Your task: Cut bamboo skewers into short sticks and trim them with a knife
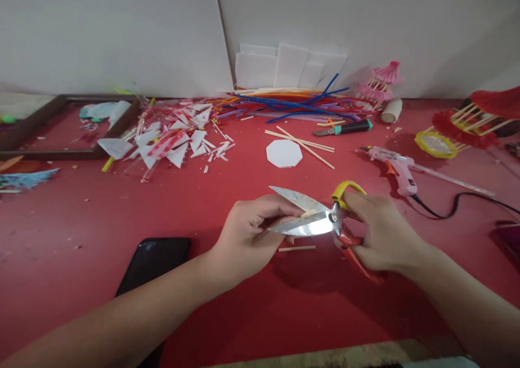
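Observation:
My right hand [377, 232] grips the red and yellow handles of a pair of scissors [312, 216], whose wide steel blades stand apart and point left. My left hand [247, 235] pinches a short wooden stick [307, 213] and holds it between the blades near the pivot. A cut piece of stick [297, 248] lies on the red table [81, 216] just below the blades. The stick's far end is hidden by my left fingers.
A black phone [156, 262] lies by my left forearm. Farther back are a white octagon [284, 153], long wooden sticks [303, 143], a craft knife [345, 128], a pink glue gun [396, 167] with cord, coloured straws [292, 105], paper scraps [174, 135], a wooden frame [44, 127] and small lanterns [475, 121].

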Demonstrator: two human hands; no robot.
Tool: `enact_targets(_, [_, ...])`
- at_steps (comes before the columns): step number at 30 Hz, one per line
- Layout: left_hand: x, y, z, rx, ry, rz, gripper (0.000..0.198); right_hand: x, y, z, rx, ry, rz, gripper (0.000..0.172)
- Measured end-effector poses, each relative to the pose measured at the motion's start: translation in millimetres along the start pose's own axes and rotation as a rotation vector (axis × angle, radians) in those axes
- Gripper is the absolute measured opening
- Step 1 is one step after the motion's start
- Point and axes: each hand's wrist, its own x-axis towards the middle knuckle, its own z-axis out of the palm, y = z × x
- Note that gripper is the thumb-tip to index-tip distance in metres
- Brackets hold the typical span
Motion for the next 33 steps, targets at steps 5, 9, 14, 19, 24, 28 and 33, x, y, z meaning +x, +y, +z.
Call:
enact_targets(5, [-4,-6,-1.7,0.055,-0.006,0.061,0.035,-2,0,4,-0.016,-0.001,-0.01,0.014])
enact_targets(9, [-5,-10,-0.2,0.11,0.028,0.159,0.03,-1,-1,5,-0.022,-0.008,-0.001,0.014])
enact_targets(14, [-5,-8,0.5,0.179,0.073,0.189,0.031,3,-2,3,-0.085,0.032,0.006,0.016])
enact_targets(19, [-1,-3,-0.9,0.203,0.009,0.161,0.031,3,-4,1,-0.139,0.049,-0.002,0.018])
enact_targets(24, [0,-1,-1.5,0.187,-0.024,0.113,0.027,2,-5,-1,-0.147,0.07,-0.024,0.017])
enact_targets(28, [-1,0,-1.4,0.158,-0.03,0.076,0.023,2,-4,-3,-0.15,0.081,-0.05,0.017])
enact_targets(33, [-1,0,-0.4,0.105,-0.039,0.065,0.019,2,-3,-4,-0.118,0.062,-0.039,0.017])
